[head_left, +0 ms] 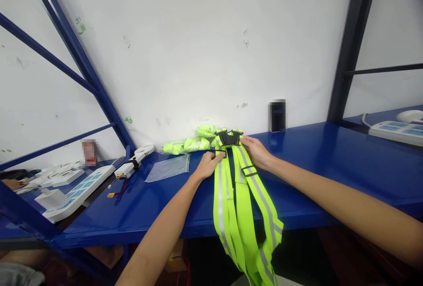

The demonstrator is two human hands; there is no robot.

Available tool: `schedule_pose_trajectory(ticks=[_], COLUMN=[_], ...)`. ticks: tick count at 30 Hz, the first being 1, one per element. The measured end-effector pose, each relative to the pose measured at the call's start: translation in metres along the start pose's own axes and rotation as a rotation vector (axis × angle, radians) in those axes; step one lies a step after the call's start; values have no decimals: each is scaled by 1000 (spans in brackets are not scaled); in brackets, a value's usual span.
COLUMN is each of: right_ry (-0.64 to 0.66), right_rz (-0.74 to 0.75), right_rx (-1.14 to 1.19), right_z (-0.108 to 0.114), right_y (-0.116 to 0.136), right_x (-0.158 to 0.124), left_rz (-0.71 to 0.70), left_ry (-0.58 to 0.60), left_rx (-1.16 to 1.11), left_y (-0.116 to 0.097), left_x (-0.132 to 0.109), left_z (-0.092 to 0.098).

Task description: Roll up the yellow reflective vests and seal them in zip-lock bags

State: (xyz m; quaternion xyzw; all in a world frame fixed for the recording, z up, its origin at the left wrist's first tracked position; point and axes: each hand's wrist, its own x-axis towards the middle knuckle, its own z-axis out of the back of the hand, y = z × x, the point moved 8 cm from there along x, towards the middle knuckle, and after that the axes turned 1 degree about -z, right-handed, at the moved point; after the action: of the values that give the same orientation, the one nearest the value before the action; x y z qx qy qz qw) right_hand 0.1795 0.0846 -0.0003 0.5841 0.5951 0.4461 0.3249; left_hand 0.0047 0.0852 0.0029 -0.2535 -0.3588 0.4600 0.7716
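A neon-yellow reflective vest made of straps (243, 206) hangs from both my hands, its lower loops dropping past the blue shelf's front edge. Silver stripes run along the straps. My left hand (209, 165) is closed on the strap at the upper left, thumb beside a black slider. On the other side my right hand (256, 149) grips the top near the black buckle (230, 138); its fingertips are partly hidden behind the straps. Another black slider (249, 171) sits lower on the right strap. Behind the vest, several folded neon-yellow bundles (196, 144) lie against the wall.
A clear plastic bag (169, 168) lies flat on the blue shelf (307, 162). Left of it are a small white fan (144, 150), a wired connector (114, 195) and a power strip (82, 195). A black box (277, 116) stands at the wall. Blue posts rise on the left.
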Motion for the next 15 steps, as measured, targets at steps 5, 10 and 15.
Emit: schedule_pose_trajectory(ticks=[5,10,15], right_ry=[-6,103,281], right_rz=[-62,-66,-29], right_rx=[58,-7,-119], right_z=[-4,-13,-25], right_y=[-4,-7,-3], right_x=[-2,-5,-10], left_rz=[-40,-162,-194], left_ry=[-202,-182,-218], left_rx=[-97,-441,-562], left_y=[4,-8,-8], left_x=[3,6,10], left_z=[19,19,23])
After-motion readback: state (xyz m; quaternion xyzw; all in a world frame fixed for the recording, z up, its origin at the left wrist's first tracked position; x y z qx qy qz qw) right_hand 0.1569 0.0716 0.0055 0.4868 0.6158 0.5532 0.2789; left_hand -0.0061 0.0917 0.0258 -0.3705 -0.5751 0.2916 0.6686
